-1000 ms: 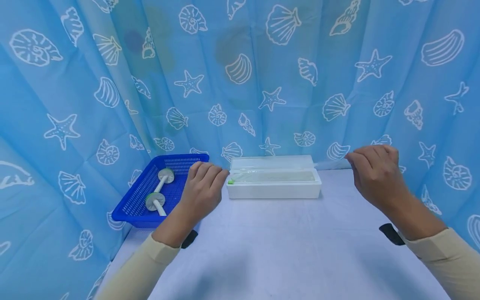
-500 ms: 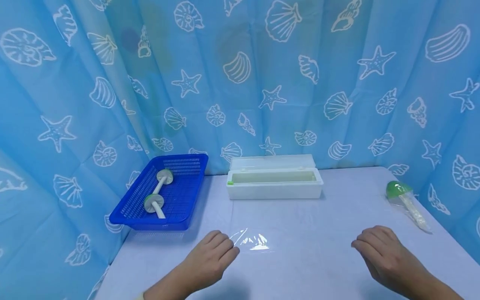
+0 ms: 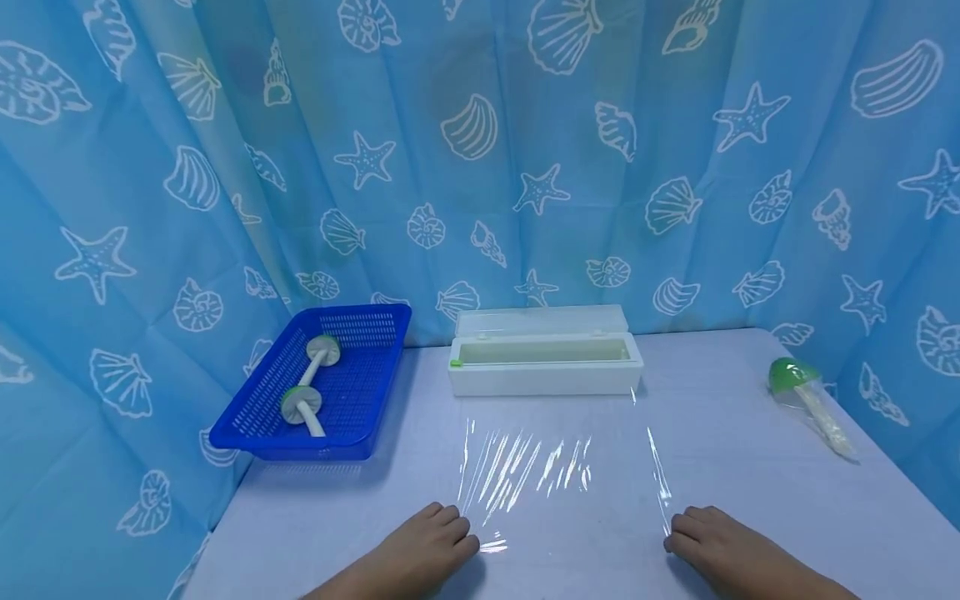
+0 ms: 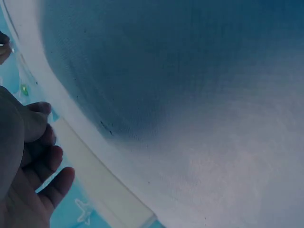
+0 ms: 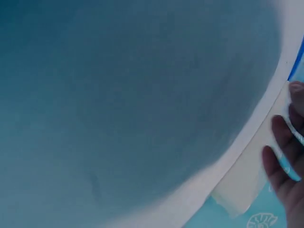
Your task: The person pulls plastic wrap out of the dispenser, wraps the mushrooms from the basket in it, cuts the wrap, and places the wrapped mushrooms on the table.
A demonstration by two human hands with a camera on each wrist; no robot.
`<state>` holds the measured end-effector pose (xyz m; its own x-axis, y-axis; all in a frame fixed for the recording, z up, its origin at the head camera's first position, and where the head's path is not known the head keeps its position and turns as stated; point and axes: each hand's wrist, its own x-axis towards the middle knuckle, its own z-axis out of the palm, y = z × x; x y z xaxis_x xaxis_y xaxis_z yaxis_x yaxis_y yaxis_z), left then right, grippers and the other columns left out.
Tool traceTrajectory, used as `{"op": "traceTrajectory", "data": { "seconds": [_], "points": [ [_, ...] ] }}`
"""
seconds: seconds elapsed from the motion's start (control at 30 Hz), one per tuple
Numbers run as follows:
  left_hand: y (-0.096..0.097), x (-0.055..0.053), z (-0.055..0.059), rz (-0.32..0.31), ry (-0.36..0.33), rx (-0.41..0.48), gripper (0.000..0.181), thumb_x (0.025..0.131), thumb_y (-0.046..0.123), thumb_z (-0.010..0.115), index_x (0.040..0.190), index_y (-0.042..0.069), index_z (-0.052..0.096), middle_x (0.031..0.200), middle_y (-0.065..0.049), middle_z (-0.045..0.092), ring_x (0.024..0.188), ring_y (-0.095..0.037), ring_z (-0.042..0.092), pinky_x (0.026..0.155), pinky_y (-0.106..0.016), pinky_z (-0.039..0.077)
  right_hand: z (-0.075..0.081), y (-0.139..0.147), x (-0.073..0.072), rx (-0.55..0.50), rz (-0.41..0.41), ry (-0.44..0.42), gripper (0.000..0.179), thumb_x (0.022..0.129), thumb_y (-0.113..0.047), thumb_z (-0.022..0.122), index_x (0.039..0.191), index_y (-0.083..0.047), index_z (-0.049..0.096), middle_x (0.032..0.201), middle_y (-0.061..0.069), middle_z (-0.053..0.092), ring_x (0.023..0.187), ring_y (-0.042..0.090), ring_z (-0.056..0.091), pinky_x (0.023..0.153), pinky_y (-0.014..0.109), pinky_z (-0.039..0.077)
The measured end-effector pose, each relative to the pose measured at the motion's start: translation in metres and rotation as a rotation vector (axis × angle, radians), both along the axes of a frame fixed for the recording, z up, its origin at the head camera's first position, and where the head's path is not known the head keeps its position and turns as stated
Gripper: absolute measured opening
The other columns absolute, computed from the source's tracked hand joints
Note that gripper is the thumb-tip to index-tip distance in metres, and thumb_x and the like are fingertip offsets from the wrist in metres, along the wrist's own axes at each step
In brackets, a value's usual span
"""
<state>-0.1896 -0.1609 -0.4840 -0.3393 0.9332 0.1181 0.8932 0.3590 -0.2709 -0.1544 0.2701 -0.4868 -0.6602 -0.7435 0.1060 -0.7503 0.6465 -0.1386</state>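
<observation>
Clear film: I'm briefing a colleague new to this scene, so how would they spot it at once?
On the white table, find the open white box. The clear film stretches in front of it toward the left hand and right hand, which hold its near end. It is see-through and streaked with bright glare, unlike the solid box and blue basket.

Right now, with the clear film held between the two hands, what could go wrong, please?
The clear film may crease or stick to itself: its slanting glints suggest wrinkles. One corner may slip free, as the left grip and right grip hold it only by the near edge. If it is joined to the white box, which I cannot tell, a hard pull might drag the box.
</observation>
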Motion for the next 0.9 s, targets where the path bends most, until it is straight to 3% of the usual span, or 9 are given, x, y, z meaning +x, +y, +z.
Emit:
{"op": "traceTrajectory", "data": {
  "seconds": [0.17, 0.33, 0.5, 0.6, 0.73, 0.83, 0.9],
  "points": [
    [0.003, -0.004, -0.005, 0.030, -0.090, -0.069, 0.035, 0.092, 0.053, 0.058, 0.101, 0.020, 0.057, 0.080, 0.012, 0.047, 0.071, -0.003, 0.038, 0.064, -0.020, 0.033, 0.000, -0.006, -0.005, 0.111, -0.098, -0.232, 0.060, 0.078, -0.077, 0.053, 0.108, -0.026, 0.062, 0.100, -0.016, 0.058, 0.086, 0.005, 0.056, 0.079, 0.037, 0.054],
    [0.005, -0.008, -0.005, 0.089, -0.199, -0.123, 0.035, 0.091, 0.050, 0.062, 0.110, 0.021, 0.058, 0.087, 0.011, 0.053, 0.076, -0.002, 0.045, 0.067, -0.020, 0.039, 0.002, -0.009, -0.012, 0.108, -0.169, -0.425, 0.047, 0.079, -0.068, 0.062, 0.105, -0.029, 0.060, 0.095, -0.022, 0.055, 0.083, 0.000, 0.056, 0.080, 0.037, 0.054],
    [0.007, -0.005, -0.001, 0.144, -0.255, -0.154, 0.028, 0.090, 0.039, 0.067, 0.109, 0.021, 0.060, 0.085, 0.011, 0.055, 0.073, -0.002, 0.047, 0.067, -0.020, 0.041, 0.002, -0.009, -0.013, 0.052, -0.280, -0.597, 0.019, 0.087, -0.048, 0.068, 0.096, -0.033, 0.060, 0.084, -0.019, 0.054, 0.074, 0.002, 0.052, 0.072, 0.033, 0.052],
    [0.006, -0.004, 0.002, 0.185, -0.303, -0.151, 0.022, 0.094, 0.042, 0.061, 0.101, 0.022, 0.064, 0.079, 0.013, 0.054, 0.069, -0.002, 0.047, 0.064, -0.021, 0.042, 0.003, -0.005, -0.013, 0.008, -0.262, -0.632, 0.011, 0.090, -0.037, 0.067, 0.088, -0.032, 0.059, 0.075, -0.016, 0.051, 0.067, 0.003, 0.048, 0.062, 0.027, 0.044],
    [0.003, -0.010, 0.006, 0.245, -0.337, -0.109, 0.036, 0.098, 0.054, 0.048, 0.079, 0.025, 0.059, 0.066, 0.016, 0.044, 0.058, -0.002, 0.040, 0.057, -0.023, 0.037, 0.014, 0.003, -0.018, -0.077, -0.215, -0.695, 0.011, 0.089, -0.035, 0.069, 0.086, -0.029, 0.060, 0.071, -0.013, 0.052, 0.064, 0.004, 0.050, 0.057, 0.025, 0.041],
    [-0.001, -0.023, 0.017, 0.299, -0.327, -0.025, 0.038, 0.098, 0.050, 0.051, 0.070, 0.024, 0.051, 0.062, 0.015, 0.038, 0.053, -0.003, 0.036, 0.053, -0.025, 0.034, 0.025, 0.008, -0.030, -0.153, -0.270, -0.730, 0.009, 0.090, -0.033, 0.068, 0.090, -0.025, 0.063, 0.073, -0.007, 0.056, 0.065, 0.009, 0.052, 0.057, 0.027, 0.043],
    [-0.003, -0.036, 0.025, 0.336, -0.318, 0.059, 0.034, 0.097, 0.041, 0.058, 0.069, 0.022, 0.051, 0.062, 0.014, 0.039, 0.053, -0.004, 0.037, 0.052, -0.025, 0.035, 0.031, 0.011, -0.043, -0.197, -0.334, -0.704, 0.011, 0.092, -0.032, 0.067, 0.093, -0.022, 0.064, 0.076, -0.004, 0.058, 0.068, 0.012, 0.054, 0.058, 0.028, 0.045]
  ]
}}
